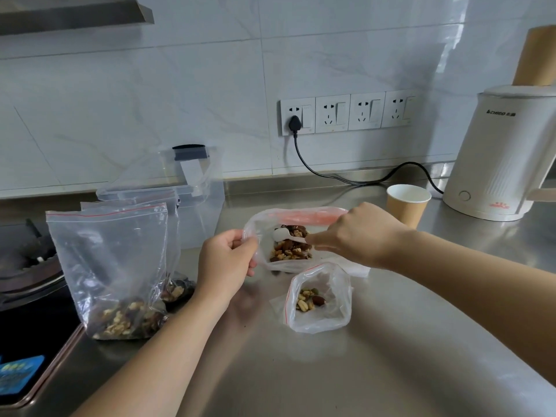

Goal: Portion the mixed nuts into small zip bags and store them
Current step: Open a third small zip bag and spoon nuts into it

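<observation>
A large clear bag of mixed nuts [290, 249] lies open on the steel counter. My left hand [225, 260] pinches its left rim and holds the mouth open. My right hand [358, 233] grips a small white plastic spoon [284, 235] whose bowl is inside that bag, above the nuts. Just in front stands a small zip bag [319, 299] with a red seal line, open, holding a few nuts. At the left a filled zip bag [111, 266] stands upright with nuts at its bottom, and another bag with nuts [177, 290] lies behind it.
A clear plastic container [198, 203] with a dark clip stands behind the bags. A paper cup [407, 206] and a white electric kettle [499, 164] stand at the right, its black cord [346, 179] running to the wall sockets. A gas hob [27, 266] lies at the left edge.
</observation>
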